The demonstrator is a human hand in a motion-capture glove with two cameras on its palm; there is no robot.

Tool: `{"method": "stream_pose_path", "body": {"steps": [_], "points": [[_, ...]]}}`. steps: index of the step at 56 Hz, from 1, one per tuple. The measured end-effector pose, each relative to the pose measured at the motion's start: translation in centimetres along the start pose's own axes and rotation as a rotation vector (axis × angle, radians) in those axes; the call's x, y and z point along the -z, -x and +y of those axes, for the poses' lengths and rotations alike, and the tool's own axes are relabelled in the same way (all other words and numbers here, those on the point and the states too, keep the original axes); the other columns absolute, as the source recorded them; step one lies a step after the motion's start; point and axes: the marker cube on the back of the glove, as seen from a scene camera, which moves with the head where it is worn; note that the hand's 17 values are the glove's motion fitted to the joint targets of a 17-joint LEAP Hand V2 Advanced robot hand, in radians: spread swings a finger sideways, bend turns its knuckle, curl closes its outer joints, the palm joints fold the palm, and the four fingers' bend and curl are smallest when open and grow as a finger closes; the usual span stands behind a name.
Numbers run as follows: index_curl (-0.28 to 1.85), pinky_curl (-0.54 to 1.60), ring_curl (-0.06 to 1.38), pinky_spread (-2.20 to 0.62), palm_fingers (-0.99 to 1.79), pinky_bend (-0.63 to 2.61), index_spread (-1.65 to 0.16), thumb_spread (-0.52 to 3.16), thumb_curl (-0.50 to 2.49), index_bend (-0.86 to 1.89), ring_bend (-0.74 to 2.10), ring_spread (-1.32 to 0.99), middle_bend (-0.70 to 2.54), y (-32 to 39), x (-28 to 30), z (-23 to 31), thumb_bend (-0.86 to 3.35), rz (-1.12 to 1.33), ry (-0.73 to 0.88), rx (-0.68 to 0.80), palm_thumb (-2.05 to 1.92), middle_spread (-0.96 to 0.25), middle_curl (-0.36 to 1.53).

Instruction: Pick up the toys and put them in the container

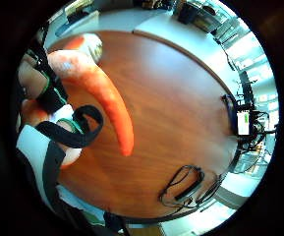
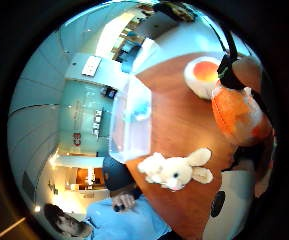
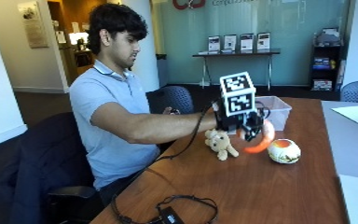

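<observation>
**Orange toy in the grip, container just behind it**

My gloved right hand (image 3: 238,122) is up off the brown wooden desk (image 3: 241,186) with its grip curled round a curved orange plush toy (image 3: 261,139), whose long tapered end hangs down and away from the palm. From the outside view, the clear plastic container (image 3: 277,111) sits just beyond the hand, toward the far end of the desk, so I judge the carry goes that way. A cream plush bunny (image 3: 221,143) and a white ball with an orange patch (image 3: 284,151) lie on the desk below. The fingers themselves are mostly hidden behind the glove's gear, and I can't tell what's in the container.
</observation>
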Motion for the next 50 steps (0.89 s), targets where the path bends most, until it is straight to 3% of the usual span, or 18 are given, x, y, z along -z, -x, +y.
{"method": "stream_pose_path", "body": {"steps": [14,24,31,38,40,50], "points": [[0.39,0.32,0.53,-0.22,0.69,0.98,-0.28,1.14,0.91,0.18,1.04,-0.26,0.57,13.7,8.0,-4.5,0.44,-0.163,-0.115,0.236,0.87,-0.04,0.55],[0.39,0.33,0.55,-0.21,0.62,1.03,-0.27,1.11,0.96,0.15,1.05,-0.27,0.59,24.3,5.7,-5.5,0.44,-0.4,0.075,0.385,0.85,-0.04,0.59],[0.38,0.35,0.56,-0.2,0.57,1.07,-0.24,1.13,0.99,0.14,1.08,-0.28,0.6,29.1,2.1,-5.9,0.44,-0.519,0.235,0.409,0.84,-0.05,0.61],[0.33,0.38,0.56,-0.2,0.39,1.21,-0.23,1.3,0.91,0.06,1.08,-0.25,0.57,29.8,0.1,-5.7,0.43,-0.49,0.41,0.391,0.69,-0.03,0.62],[0.34,0.4,0.56,-0.16,0.21,1.25,-0.23,1.36,0.82,0.11,1.01,-0.23,0.53,29.4,-0.2,-5.8,0.32,-0.437,0.395,0.381,0.48,-0.02,0.61],[0.34,0.37,0.48,-0.05,0.09,1.2,-0.26,1.45,0.6,0.21,0.86,-0.18,0.5,21.7,1.0,-7.4,0.13,-0.109,0.267,0.26,0.12,-0.01,0.58]]}}
